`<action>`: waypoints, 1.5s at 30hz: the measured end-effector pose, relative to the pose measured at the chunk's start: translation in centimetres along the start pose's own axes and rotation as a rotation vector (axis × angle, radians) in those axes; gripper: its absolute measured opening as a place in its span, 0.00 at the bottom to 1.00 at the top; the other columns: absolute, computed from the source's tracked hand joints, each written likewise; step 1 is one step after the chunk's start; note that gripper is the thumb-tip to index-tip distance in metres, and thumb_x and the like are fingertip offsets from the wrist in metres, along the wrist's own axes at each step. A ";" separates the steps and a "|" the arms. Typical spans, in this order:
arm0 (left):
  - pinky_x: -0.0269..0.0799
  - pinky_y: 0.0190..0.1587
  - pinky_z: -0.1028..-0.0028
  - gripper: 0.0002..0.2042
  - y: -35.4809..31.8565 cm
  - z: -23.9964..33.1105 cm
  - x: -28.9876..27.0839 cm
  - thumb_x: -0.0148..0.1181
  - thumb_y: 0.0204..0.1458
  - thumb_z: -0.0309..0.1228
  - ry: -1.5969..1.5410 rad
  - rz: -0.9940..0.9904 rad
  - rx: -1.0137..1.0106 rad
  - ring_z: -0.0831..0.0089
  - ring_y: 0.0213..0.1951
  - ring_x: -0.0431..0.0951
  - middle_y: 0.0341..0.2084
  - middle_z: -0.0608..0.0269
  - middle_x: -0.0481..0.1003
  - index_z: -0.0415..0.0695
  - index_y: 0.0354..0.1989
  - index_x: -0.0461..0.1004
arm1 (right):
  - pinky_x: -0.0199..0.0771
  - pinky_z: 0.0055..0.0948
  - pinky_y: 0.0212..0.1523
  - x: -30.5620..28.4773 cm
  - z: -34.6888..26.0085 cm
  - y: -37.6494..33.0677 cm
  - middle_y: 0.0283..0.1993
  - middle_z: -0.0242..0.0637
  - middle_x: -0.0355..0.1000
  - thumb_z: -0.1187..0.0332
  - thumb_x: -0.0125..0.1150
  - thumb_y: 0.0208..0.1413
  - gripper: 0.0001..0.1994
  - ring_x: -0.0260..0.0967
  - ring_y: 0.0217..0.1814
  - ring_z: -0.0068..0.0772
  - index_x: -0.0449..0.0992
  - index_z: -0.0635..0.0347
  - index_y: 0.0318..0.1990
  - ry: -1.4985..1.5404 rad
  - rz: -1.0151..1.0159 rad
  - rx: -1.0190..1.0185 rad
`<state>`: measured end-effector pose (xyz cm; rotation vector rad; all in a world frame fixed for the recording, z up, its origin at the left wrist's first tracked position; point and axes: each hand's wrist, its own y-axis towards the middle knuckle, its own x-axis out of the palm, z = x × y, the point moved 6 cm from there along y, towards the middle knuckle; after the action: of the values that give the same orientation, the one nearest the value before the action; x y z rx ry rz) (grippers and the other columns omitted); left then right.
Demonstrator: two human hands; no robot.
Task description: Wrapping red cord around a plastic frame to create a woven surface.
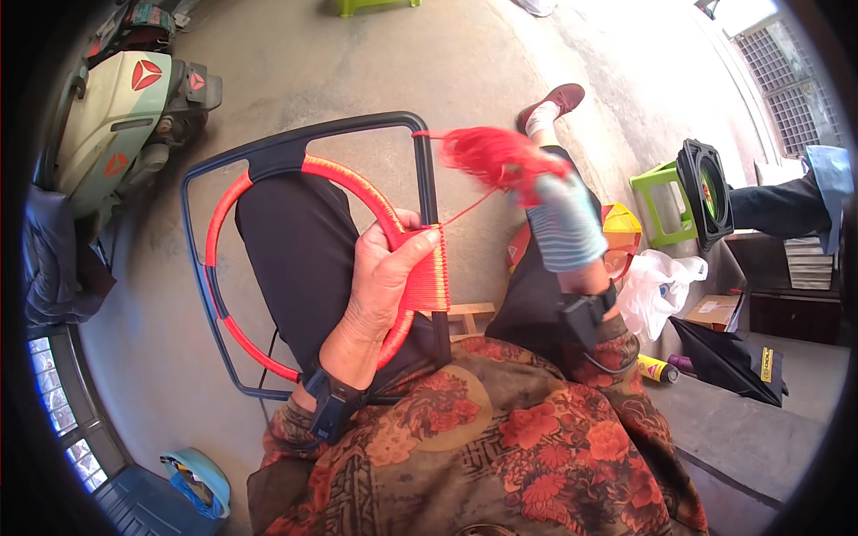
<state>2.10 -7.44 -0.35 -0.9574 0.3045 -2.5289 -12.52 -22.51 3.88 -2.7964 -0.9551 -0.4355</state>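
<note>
A black rectangular frame [426,183] with a ring [353,181] inside it lies tilted across my lap. Red and orange cord is wound round most of the ring, and a dense wound band [427,284] joins the ring to the frame's right side. My bare left hand [377,268] is closed on the ring at the top of this band, thumb pressed on the winding. Out to the right, my right hand [556,210], in a pale blue striped glove, grips a loose bundle of red cord [487,154], blurred by motion. One taut strand runs from the band to the bundle.
A pale scooter [112,134] stands at the left, and a light blue basin [198,482] at the lower left. On the right are a green stool [660,201], another black frame [706,192], a white plastic bag [657,290] and a folded black umbrella [733,357]. Another person's leg [773,204] shows there.
</note>
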 end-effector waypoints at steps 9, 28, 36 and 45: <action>0.72 0.35 0.81 0.12 0.3 0.6 0.6 0.61 0.52 0.22 0.039 0.069 0.049 0.82 0.30 0.75 0.31 0.65 0.75 0.40 0.44 0.69 | 0.74 0.41 0.47 0.8 -1.9 -2.8 0.43 0.39 0.70 0.63 0.61 0.53 0.25 0.71 0.40 0.36 0.65 0.65 0.55 0.715 -0.195 0.212; 0.73 0.33 0.80 0.07 0.6 0.5 0.2 0.61 0.53 0.23 0.036 0.062 0.083 0.81 0.28 0.75 0.28 0.66 0.75 0.40 0.38 0.70 | 0.70 0.26 0.29 10.1 -5.1 -3.9 0.23 0.35 0.68 0.67 0.63 0.52 0.09 0.70 0.24 0.32 0.71 0.61 0.27 -0.693 -0.591 -0.109; 0.77 0.28 0.75 0.05 0.5 0.2 0.2 0.57 0.57 0.30 -0.120 0.065 0.020 0.72 0.24 0.78 0.24 0.62 0.75 0.44 0.37 0.69 | 0.69 0.27 0.25 -3.6 -1.0 -2.0 0.21 0.30 0.64 0.54 0.53 0.62 0.22 0.63 0.19 0.24 0.69 0.67 0.50 0.010 0.111 0.135; 0.73 0.34 0.79 0.06 0.6 0.1 -0.9 0.58 0.57 0.32 -0.146 0.093 0.032 0.80 0.29 0.76 0.27 0.67 0.75 0.43 0.37 0.72 | 0.67 0.44 0.57 -33.7 -2.2 -5.9 0.54 0.47 0.68 0.49 0.43 0.63 0.26 0.69 0.51 0.48 0.67 0.61 0.56 0.285 0.536 0.062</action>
<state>2.90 -7.56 -1.00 -1.0826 0.2583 -2.3585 -42.06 -37.66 -4.57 -2.6817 -0.1450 -0.6751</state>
